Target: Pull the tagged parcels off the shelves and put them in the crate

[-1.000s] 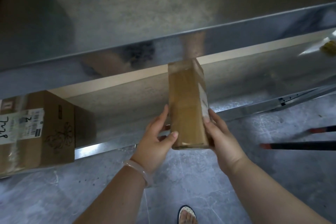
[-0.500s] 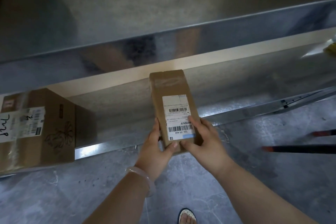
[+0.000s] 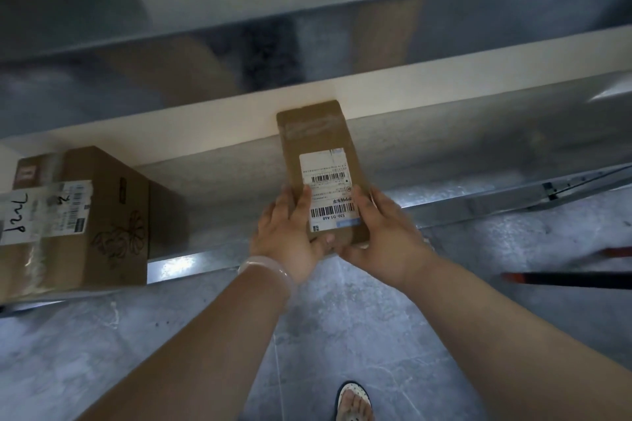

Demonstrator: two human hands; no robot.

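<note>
A narrow brown cardboard parcel (image 3: 316, 140) with a white barcode label faces me, held in front of the lower metal shelf (image 3: 444, 161). My left hand (image 3: 285, 236) grips its lower left edge, fingers lying on the label and thumb at the bottom. My right hand (image 3: 383, 236) grips the lower right edge and cups the bottom corner. A larger brown box (image 3: 102, 215) with a white label and handwriting sits on the shelf at the left. No crate is in view.
The upper shelf's shiny metal front (image 3: 307, 44) runs across above the parcel. Grey floor (image 3: 342, 335) lies below, with my sandalled foot (image 3: 354, 402) at the bottom edge. A dark bar with a red tip (image 3: 564, 278) lies at the right.
The parcel turned from its plain taped side to its label side facing me. Both hands shifted their hold to the lower edges, and it now sits slightly farther right and flatter.
</note>
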